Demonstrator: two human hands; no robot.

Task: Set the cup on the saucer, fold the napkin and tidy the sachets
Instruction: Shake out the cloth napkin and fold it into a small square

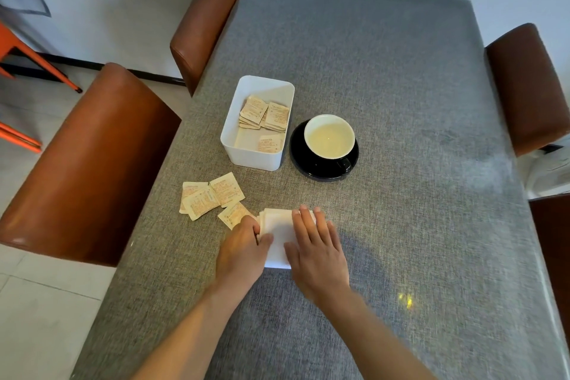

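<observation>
A folded white napkin (279,231) lies on the grey table near me. My right hand (317,248) presses flat on its right half with straight fingers. My left hand (243,248) grips the napkin's left edge, thumb on top and fingers curled at the side. A black cup (329,136) with a cream inside stands on a black saucer (299,160). Several beige sachets (212,196) lie loose on the table left of the napkin. More sachets (265,116) lie inside a white box (251,157).
The grey cloth-covered table (385,71) stretches far ahead. Brown leather chairs stand at the left (92,163), the far left (203,25) and the right (527,86). An orange chair frame (21,52) is on the floor at far left.
</observation>
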